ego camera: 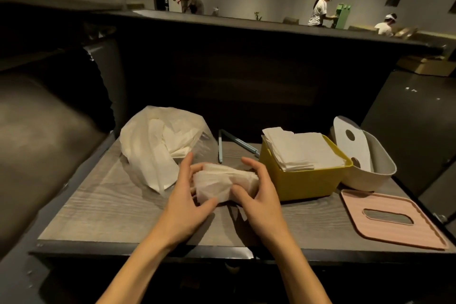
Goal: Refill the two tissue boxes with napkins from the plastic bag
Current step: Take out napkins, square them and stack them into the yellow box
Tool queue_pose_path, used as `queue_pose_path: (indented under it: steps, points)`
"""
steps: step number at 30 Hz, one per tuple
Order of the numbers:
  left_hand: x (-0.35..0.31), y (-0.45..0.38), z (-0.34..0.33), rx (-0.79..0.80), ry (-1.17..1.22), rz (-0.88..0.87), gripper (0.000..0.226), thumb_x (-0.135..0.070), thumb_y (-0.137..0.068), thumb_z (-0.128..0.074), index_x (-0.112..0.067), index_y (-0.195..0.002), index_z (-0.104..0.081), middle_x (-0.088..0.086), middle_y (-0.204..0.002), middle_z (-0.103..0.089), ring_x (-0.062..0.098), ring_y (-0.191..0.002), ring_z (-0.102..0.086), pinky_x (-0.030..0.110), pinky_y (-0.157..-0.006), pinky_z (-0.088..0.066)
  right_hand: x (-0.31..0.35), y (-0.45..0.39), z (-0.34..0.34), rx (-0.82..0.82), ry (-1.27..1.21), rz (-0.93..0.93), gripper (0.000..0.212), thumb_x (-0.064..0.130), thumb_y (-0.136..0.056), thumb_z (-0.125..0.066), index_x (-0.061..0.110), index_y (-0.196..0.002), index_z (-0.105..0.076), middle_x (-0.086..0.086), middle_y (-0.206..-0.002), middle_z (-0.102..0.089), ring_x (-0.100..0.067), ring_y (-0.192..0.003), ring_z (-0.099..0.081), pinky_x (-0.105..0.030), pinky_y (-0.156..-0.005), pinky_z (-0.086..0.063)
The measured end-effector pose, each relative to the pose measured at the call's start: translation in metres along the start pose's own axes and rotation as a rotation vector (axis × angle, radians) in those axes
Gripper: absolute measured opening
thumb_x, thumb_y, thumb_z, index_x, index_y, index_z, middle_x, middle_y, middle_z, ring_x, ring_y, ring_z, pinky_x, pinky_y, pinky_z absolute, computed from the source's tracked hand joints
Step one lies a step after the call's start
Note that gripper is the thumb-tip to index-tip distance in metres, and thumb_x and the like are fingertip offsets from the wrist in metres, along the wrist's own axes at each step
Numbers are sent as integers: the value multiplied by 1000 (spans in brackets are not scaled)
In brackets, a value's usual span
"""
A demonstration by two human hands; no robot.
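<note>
Nearest, two bare forearms reaching in over the dark front edge of the table (103,207), its top a pale grey wood grain. Left hand (182,201) and right hand (261,201) curled round a soft, crumpled bundle of napkins (225,184) — thumbs pressed on the near face, fingers wrapped over the far side, one hand at each end. Bundle held just above the tabletop near its middle, long axis running left to right, slightly lower at the right end.

Right of the hands, flat on the table, a pink ribbed lid (392,224), rounded corners, oval slot along its length. Just beyond the right hand, a yellow box (303,184) of smooth plastic, filled above its rim with a squared stack of white napkins (303,149), the top sheets fanned toward the left. Touching it on the right, a grey rounded box (370,177) with a pale lid (350,145) propped tilted inside, two round holes in it.

Left and farther back, a crinkled clear plastic bag (158,145), slumped, loose white napkins inside. Between bag and yellow box, thin blue strips (220,145) lying in a V.

Beyond, a dark partition and people in the room.
</note>
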State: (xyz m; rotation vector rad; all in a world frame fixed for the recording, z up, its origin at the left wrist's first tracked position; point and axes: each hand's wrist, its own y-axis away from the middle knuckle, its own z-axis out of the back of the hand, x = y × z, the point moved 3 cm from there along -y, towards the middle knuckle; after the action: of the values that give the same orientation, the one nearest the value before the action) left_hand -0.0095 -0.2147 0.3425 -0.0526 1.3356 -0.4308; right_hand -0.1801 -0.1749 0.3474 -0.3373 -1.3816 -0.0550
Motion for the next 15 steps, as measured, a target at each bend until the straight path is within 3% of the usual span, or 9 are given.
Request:
queue_pose_path:
  steps: [3, 6, 8, 11, 15]
  points:
    - [4, -2, 0, -9, 15, 46, 98, 26, -85, -54, -49, -138, -21, -10, -133, -51, -16, -111, -58, 7, -86, -48, -1, -2, 3, 11, -98, -49, 66, -9, -91, -62, 39, -135, -51, -3, -121, -58, -12, -106, -65, -45, -93, -60]
    - [6, -5, 2, -54, 33, 91, 91, 27, -88, -39, -49, -136, -23, -15, -131, -51, -19, -113, -55, 11, -97, -48, 1, -2, 4, 90, -90, -47, 78, -19, -85, -58, 37, -137, -46, -4, -120, -57, -8, -107, -63, -36, -92, -60]
    - [2, -5, -2, -16, 25, 88, 90, 16, -86, -42, -51, -140, -15, -19, -135, -49, -16, -120, -51, 15, -107, -43, 3, -2, 2, 126, -2, -12, 79, -16, -83, -61, 36, -140, -43, 0, -119, -58, -4, -107, -61, -30, -93, -58]
    - [-2, -3, -8, 33, 5, 68, 93, -6, -73, -47, -57, -139, -6, -14, -134, -50, -3, -120, -53, 16, -98, -45, 0, -4, -1, 62, 77, 3, 74, -7, -86, -64, 41, -139, -45, 5, -117, -60, -7, -106, -62, -29, -92, -58]
    - [5, -6, -4, -20, 51, 57, 91, -11, -68, -50, -61, -131, -8, -4, -124, -51, 16, -110, -54, 22, -86, -49, -2, -6, 2, -42, -53, -56, 60, -2, -94, -62, 42, -134, -51, 7, -121, -57, -5, -107, -62, -38, -95, -60]
